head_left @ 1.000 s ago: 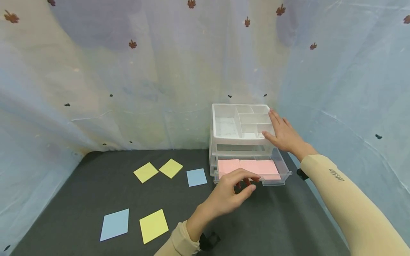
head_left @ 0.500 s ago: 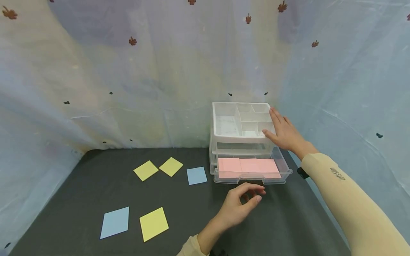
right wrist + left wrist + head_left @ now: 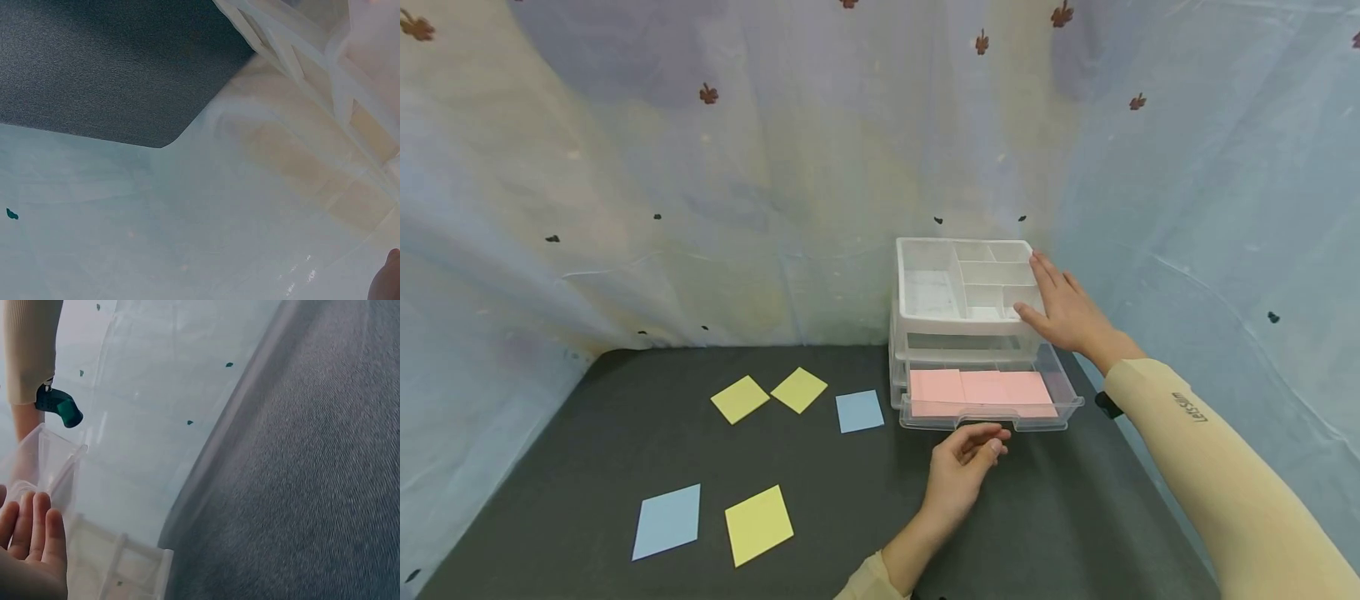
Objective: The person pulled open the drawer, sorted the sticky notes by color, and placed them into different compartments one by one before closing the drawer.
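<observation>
A white desktop organizer [image 3: 966, 327] with a divided top tray stands at the table's back right. Its clear lower drawer [image 3: 1041, 423] is pulled out, with pink paper squares [image 3: 936, 392] lying side by side inside. My right hand [image 3: 1069, 318] rests on the top tray's right edge, fingers extended. Just in front of the drawer is my left hand [image 3: 961, 471], its fingers loosely bent and holding nothing. In the left wrist view the fingers [image 3: 39, 528] overlap the drawer's clear front. Only a bit of the right hand [image 3: 384, 281] enters the right wrist view.
On the dark table [image 3: 587, 450], left of the organizer, lie a blue paper square [image 3: 860, 412] and two yellow squares, one of them a yellow square [image 3: 741, 400]. Nearer are another blue square [image 3: 667, 522] and another yellow square [image 3: 759, 525]. A patterned curtain [image 3: 737, 183] hangs behind.
My left hand has drawn back from over the drawer's front to just before it, and its fingers have come closer together. The right hand stays on the organizer.
</observation>
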`<move>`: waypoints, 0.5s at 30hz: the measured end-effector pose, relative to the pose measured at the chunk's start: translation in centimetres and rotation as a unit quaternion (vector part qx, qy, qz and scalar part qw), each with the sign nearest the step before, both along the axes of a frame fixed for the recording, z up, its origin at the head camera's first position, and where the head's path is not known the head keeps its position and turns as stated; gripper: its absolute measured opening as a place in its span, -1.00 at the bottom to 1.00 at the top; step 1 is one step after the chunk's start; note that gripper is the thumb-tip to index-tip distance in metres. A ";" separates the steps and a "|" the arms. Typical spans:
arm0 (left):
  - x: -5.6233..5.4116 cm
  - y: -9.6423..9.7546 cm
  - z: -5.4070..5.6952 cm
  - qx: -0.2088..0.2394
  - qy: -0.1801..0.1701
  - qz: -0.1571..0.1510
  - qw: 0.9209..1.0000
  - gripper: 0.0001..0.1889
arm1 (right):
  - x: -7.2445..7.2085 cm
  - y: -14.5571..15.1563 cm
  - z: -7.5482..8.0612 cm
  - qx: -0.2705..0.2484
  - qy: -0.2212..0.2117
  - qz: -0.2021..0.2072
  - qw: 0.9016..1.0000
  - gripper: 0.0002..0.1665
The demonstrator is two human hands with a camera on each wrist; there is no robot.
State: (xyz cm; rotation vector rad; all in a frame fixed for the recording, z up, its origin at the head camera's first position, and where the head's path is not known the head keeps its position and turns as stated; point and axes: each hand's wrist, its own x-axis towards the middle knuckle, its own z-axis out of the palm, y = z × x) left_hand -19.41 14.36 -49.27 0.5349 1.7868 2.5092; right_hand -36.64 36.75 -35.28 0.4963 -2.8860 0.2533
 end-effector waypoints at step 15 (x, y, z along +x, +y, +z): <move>-0.6 2.0 -0.3 0.069 -0.032 0.080 0.994 -0.80 | 0.2 -0.1 0.1 -0.002 -0.002 0.000 1.000 0.06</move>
